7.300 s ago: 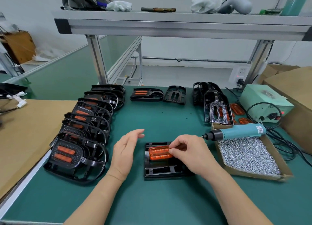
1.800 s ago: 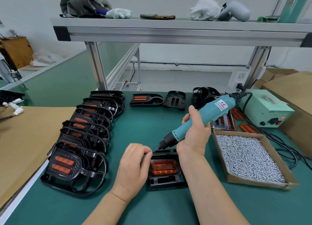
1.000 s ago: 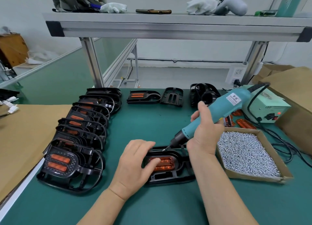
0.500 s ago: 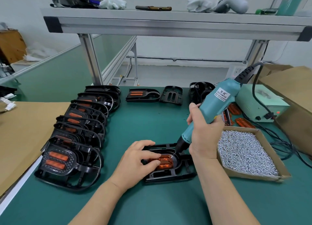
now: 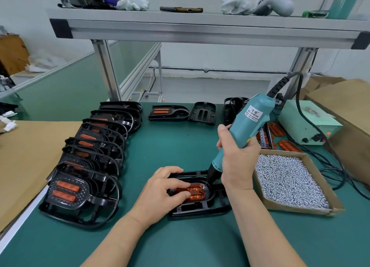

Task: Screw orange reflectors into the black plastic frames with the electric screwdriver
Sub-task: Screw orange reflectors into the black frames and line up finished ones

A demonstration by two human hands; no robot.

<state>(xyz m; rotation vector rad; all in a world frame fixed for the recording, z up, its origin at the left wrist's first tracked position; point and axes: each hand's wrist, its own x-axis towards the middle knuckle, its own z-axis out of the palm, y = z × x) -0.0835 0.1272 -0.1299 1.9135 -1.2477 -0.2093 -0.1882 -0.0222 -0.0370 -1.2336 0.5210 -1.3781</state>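
Observation:
A black plastic frame [image 5: 200, 208] lies on the green mat in front of me with an orange reflector [image 5: 197, 193] seated in it. My left hand [image 5: 162, 190] rests on the frame's left part, fingers pressing on the reflector. My right hand [image 5: 236, 158] grips the teal electric screwdriver [image 5: 246, 126], held steeply tilted. Its bit tip touches the reflector's upper right corner, where a small screw shows.
A row of several finished frames [image 5: 88, 160] lies at the left. A cardboard tray of screws [image 5: 288, 182] sits right of my right hand. Loose reflectors [image 5: 288, 145], more frames [image 5: 170, 112] and the power unit [image 5: 306, 124] with cables are behind.
The screwdriver went from lying on the screw tray to my right hand, then swung more upright and its tip came down onto the reflector. My left hand shifted onto the frame.

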